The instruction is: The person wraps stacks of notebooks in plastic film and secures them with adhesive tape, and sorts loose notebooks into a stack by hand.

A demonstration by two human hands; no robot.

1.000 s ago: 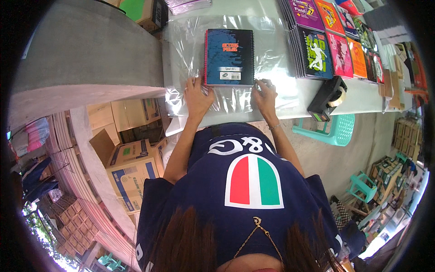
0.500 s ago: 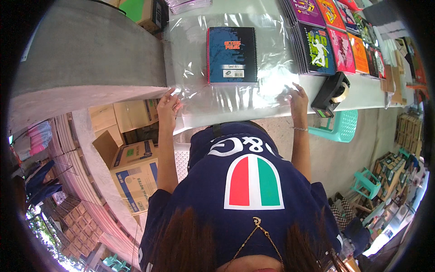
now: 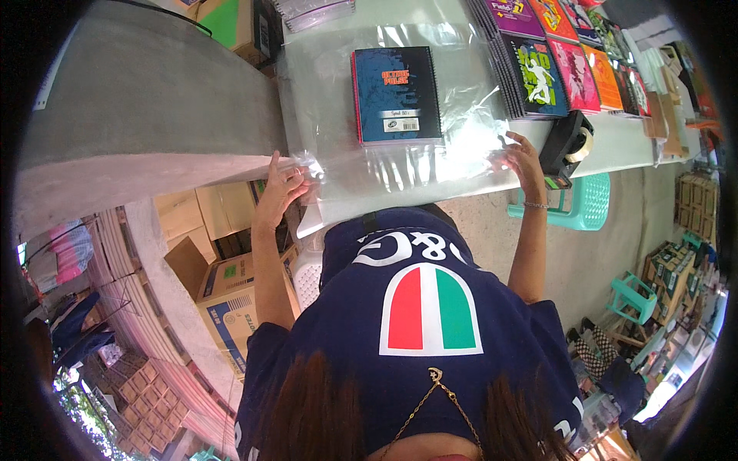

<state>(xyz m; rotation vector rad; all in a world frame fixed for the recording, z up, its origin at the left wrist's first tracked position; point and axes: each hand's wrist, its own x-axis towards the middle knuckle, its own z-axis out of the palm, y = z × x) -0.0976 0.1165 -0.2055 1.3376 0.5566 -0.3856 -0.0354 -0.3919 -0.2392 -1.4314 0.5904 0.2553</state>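
Left hand [image 3: 281,187] pinching plastic sheet [image 3: 400,165] left of notebook [image 3: 397,95], right hand [image 3: 523,156] gripping its right edge, fingertips blurred behind glare

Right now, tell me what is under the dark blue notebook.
The dark blue notebook lies on a clear plastic sheet spread over the pale table. The left hand and right hand hold its near corners. Anything directly beneath the notebook is hidden.
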